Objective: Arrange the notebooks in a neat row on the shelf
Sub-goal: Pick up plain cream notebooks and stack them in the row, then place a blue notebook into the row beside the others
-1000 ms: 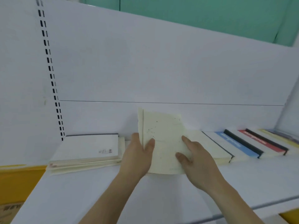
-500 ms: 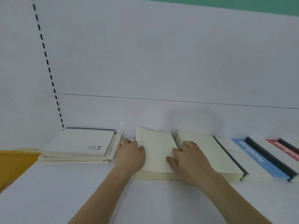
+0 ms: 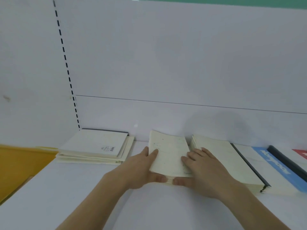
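— Item one, nearest?
— My left hand [image 3: 139, 170] and right hand [image 3: 204, 170], thumbs at the front edge, gripping the cream notebook stack [image 3: 167, 155] from both sides; it lies flat on the white shelf [image 3: 83, 196].
— Beside it?
— Right: a cream notebook with a black spine [image 3: 221, 160], touching; then blue [image 3: 272, 165] and red [image 3: 300, 152] covers. Left: a separate pile [image 3: 93, 147], well apart.
— Farthest?
— The white back panel [image 3: 166, 63]

Cream notebooks [image 3: 167, 155], blue-banded notebook [image 3: 272, 165], white shelf [image 3: 149, 209].
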### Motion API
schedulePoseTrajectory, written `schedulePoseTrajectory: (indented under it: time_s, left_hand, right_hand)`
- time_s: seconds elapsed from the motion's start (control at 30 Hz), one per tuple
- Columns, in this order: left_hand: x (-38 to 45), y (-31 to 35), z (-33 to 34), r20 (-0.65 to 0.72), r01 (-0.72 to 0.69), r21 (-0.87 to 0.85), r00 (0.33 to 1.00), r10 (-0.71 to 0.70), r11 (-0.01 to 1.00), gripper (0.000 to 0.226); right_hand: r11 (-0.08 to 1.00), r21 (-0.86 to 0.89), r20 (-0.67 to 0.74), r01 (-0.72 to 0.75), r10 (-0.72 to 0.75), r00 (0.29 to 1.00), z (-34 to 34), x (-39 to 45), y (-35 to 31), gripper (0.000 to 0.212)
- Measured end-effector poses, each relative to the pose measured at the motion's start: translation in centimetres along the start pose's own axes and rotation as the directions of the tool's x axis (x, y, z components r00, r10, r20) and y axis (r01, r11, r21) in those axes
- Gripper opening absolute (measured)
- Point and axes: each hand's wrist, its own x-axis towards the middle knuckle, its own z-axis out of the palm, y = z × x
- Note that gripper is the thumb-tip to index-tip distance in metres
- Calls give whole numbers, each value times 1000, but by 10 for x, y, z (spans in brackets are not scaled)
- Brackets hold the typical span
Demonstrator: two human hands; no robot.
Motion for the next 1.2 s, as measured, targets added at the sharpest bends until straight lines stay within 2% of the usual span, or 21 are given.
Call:
schedulePoseTrajectory:
  time_s: [0.17, 0.23, 0.33, 0.4, 0.53, 0.6, 0.67, 0.73, 0.83, 0.9, 0.97, 1.0, 1.03, 1.07, 1.1, 1.13, 1.2]
  left_hand:
    - [-1, -8, 8, -57, -5, -36, 998, 3, 999, 104]
    - [-11, -19, 8, -132, -17, -123, 991, 1, 992, 100]
    - [-30, -48, 3, -245, 17, -193, 967, -65, 981, 94]
    - [-41, -70, -1, -357, 52, -207, 926, -125, 977, 81]
    - [-60, -108, -7, -617, 111, -146, 767, -179, 983, 46]
    - [-69, -130, -8, -601, 245, -98, 758, -253, 965, 51]
    - [-75, -151, -7, -523, 363, -10, 792, -314, 932, 60]
    - [-82, -167, -4, -472, 328, 19, 836, -280, 945, 62]
    - [-93, -181, -7, -484, 183, -45, 856, -182, 982, 56]
    - [-99, -186, -11, -570, 111, -127, 805, -164, 986, 51]
    - [-102, -188, -16, -711, 46, -188, 683, -168, 981, 50]
    - [-103, -187, -18, -768, 17, -242, 608, -202, 970, 52]
    - [-103, -185, -22, -792, -16, -325, 552, -263, 946, 57]
    - [-104, -183, -25, -774, -56, -431, 536, -337, 901, 65]
    - [-104, -180, -28, -717, -97, -552, 563, -411, 828, 73]
    - [-104, -177, -32, -629, -123, -669, 619, -471, 733, 82]
    - [-103, -172, -40, -435, -170, -856, 748, -502, 488, 90]
  right_hand:
    - [997, 77, 17, -13, 12, 1000, -9, 0, -12, 106]
    - [990, 140, -37, 22, -17, 999, -19, 3, -28, 104]
    - [964, 246, -186, 102, -56, 981, -26, 16, -61, 89]
    - [954, 261, -270, 146, -73, 960, -25, 32, -86, 80]
    - [940, 276, -317, 200, -108, 942, -16, 72, -139, 59]
    - [945, 259, -284, 199, -122, 951, -14, 92, -165, 58]
    - [965, 200, -224, 170, -124, 967, -10, 111, -186, 61]
    - [978, 151, -199, 142, -110, 974, -2, 126, -200, 54]
    - [986, 76, -274, 150, -124, 954, 1, 130, -210, 23]
    - [994, 47, -313, 103, -83, 946, -12, 121, -213, 17]
    - [999, 54, -347, 3, 16, 938, -29, 110, -214, 17]
    - [993, 106, -404, -43, 82, 911, -37, 106, -212, 17]
    - [980, 190, -480, -58, 144, 865, -45, 100, -212, 16]
    - [949, 311, -548, -44, 217, 808, -54, 94, -213, 17]
    - [891, 455, -593, -3, 305, 745, -60, 88, -215, 18]
    - [801, 597, -591, 47, 399, 701, -67, 84, -217, 19]
    - [568, 816, -466, 110, 531, 708, -72, 79, -225, 20]
